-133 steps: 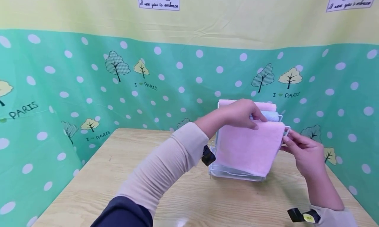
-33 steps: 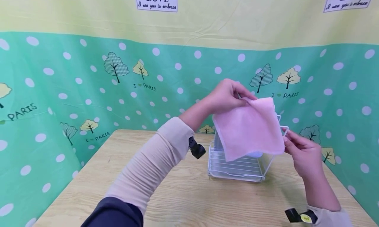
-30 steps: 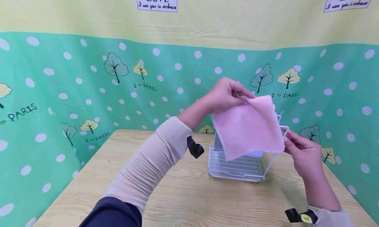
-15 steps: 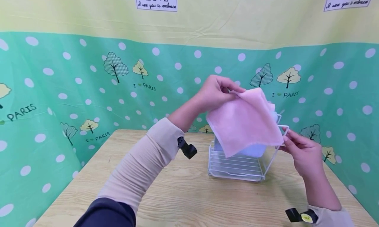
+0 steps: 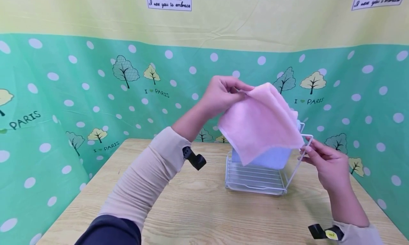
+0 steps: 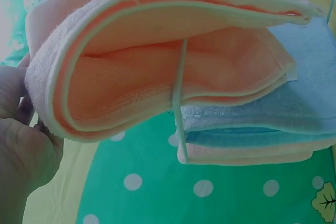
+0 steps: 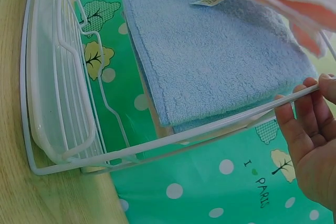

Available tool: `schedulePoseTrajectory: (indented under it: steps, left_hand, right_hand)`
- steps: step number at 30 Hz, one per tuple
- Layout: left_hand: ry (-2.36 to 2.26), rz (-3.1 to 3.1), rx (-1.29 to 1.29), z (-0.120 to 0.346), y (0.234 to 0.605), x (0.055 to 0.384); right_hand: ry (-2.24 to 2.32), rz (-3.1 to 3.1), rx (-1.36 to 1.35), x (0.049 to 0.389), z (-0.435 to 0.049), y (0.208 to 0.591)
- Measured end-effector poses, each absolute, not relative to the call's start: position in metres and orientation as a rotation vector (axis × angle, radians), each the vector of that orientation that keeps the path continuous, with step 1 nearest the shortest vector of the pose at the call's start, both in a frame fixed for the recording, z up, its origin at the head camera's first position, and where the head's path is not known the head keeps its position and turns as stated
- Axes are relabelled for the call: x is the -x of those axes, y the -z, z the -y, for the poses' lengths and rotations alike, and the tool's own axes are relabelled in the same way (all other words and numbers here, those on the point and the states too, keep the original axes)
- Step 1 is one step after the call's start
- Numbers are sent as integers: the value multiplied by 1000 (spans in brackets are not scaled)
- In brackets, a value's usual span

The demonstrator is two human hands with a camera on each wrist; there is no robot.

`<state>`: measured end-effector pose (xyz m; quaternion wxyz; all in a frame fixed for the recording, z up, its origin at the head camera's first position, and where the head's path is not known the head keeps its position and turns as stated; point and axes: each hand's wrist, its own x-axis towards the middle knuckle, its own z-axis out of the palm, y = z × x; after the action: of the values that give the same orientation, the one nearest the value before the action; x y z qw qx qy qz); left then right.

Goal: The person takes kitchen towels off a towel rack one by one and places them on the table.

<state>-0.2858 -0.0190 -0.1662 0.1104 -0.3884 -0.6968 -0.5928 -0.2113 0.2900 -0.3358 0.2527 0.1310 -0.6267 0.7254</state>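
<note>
My left hand (image 5: pixel 220 94) pinches a folded pink towel (image 5: pixel 262 120) by its upper left corner and holds it raised above the front of a white wire rack (image 5: pixel 299 159). In the left wrist view the towel's two layers gape apart, with a thin white rod of the rack showing in front of the fold. A blue towel (image 7: pixel 210 61) with a small tag hangs folded over the rack behind. Another pink towel (image 6: pixel 247 153) hangs behind the blue one, mostly hidden. The fingers of my right hand (image 5: pixel 332 163) grip the rack's right side bar.
The rack's base holds a shallow tray (image 7: pixel 47 77) under a wire grid and stands on a light wooden table (image 5: pixel 198 202). Close behind the table hangs a green and yellow printed curtain (image 5: pixel 179 124).
The pink towel, earlier hanging flat over the rack's front, has been lifted up and to the left by my left hand, uncovering the blue towel. My right hand stays on the rack.
</note>
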Motion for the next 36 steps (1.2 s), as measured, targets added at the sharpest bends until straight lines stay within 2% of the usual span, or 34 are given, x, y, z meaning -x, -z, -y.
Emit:
schedulePoseTrajectory:
  steps: [36]
  left_hand:
    - [1890, 1785, 975, 67, 165, 280]
  right_hand:
    - [-1959, 1748, -304, 210, -291, 336]
